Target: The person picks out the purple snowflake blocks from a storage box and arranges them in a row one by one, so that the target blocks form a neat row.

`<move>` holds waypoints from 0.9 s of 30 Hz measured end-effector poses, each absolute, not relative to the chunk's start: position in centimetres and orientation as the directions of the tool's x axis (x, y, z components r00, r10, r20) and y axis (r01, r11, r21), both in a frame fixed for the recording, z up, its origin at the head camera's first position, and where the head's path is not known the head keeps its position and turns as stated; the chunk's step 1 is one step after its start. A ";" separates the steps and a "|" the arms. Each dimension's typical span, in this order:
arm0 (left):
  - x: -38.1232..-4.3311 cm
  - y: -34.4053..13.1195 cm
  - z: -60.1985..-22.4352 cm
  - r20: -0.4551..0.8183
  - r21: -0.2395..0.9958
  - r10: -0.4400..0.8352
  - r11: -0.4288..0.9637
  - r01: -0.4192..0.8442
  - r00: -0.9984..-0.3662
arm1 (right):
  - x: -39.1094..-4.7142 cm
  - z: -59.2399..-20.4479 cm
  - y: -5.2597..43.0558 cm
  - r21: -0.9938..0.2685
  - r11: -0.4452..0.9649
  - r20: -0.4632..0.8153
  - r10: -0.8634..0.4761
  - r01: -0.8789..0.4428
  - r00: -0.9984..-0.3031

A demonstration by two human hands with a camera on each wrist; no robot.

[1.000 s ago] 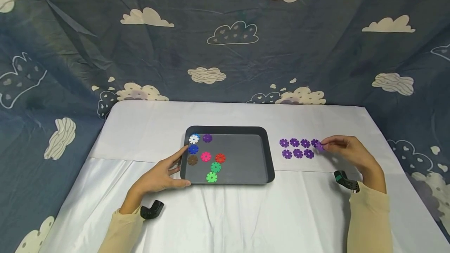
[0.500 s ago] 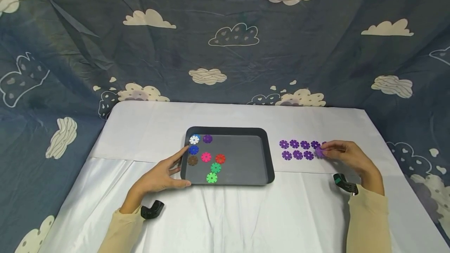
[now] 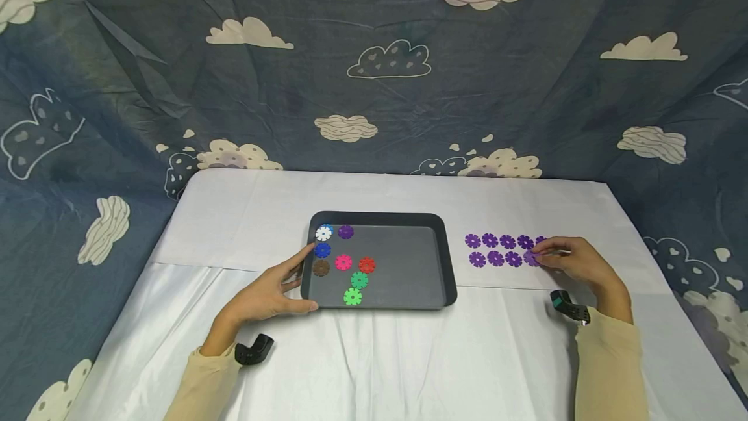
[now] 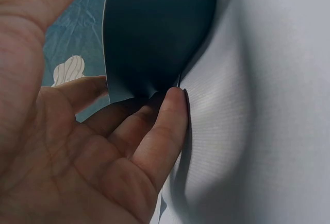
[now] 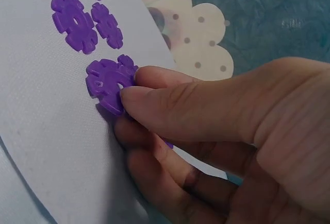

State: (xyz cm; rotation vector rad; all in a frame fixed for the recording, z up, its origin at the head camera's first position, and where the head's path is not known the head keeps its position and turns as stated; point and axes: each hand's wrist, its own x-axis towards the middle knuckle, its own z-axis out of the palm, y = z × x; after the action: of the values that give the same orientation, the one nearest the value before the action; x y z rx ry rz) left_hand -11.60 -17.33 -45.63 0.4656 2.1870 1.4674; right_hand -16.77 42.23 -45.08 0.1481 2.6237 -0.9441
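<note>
My right hand (image 3: 575, 262) pinches a purple snowflake disc (image 5: 106, 82) between thumb and fingers. The disc is close over the white cloth, at the right end of the nearer of two rows of purple discs (image 3: 507, 241). Another disc of the far row shows partly behind the fingers. My left hand (image 3: 267, 294) grips the dark grey baking tray (image 3: 403, 278) at its left side, thumb at the front left corner. In the left wrist view the fingertips (image 4: 175, 100) lie against the tray's outer wall (image 4: 154, 33).
Inside the tray are loose discs: white (image 3: 323, 232), blue (image 3: 322, 250), brown (image 3: 321, 267), purple (image 3: 345, 232), pink (image 3: 343, 262), red (image 3: 367, 265) and two greens (image 3: 359, 280). A white cloth (image 3: 380, 362) covers the table. A dark cloud-patterned curtain (image 3: 304, 89) hangs behind.
My right hand has moved the disc from over the far row toward me, then down to the end of the near row. The left hand stays on the tray.
</note>
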 end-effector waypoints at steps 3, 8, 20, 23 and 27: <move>-11.6 -17.3 -45.6 -0.181 0.931 0.518 0.364 0.024 -0.836 | -16.9 -45.0 42.1 -0.574 0.791 -0.351 -0.005 0.211 -0.936; -11.7 -17.2 -45.5 -0.183 0.931 0.517 0.364 0.021 -0.836 | -16.9 -44.8 42.0 -0.560 0.800 -0.348 0.009 0.215 -0.938; -11.7 -17.2 -45.6 -0.180 0.927 0.519 0.374 0.033 -0.836 | -17.0 -44.6 42.0 -0.527 0.824 -0.340 0.019 0.207 -0.940; -11.7 -17.2 -45.7 -0.181 0.926 0.517 0.376 0.032 -0.837 | -16.9 -44.3 41.9 -0.514 0.836 -0.325 0.017 0.192 -0.946; -11.6 -17.3 -45.7 -0.186 0.925 0.514 0.379 0.027 -0.837 | -16.8 -43.5 41.3 -0.524 0.838 -0.287 -0.003 0.155 -0.958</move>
State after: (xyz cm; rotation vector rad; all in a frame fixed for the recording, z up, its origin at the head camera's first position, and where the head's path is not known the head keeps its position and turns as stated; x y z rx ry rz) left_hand -11.62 -17.25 -45.68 0.4665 2.1967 1.4608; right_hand -16.84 41.30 -43.48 0.1158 2.7412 -0.8152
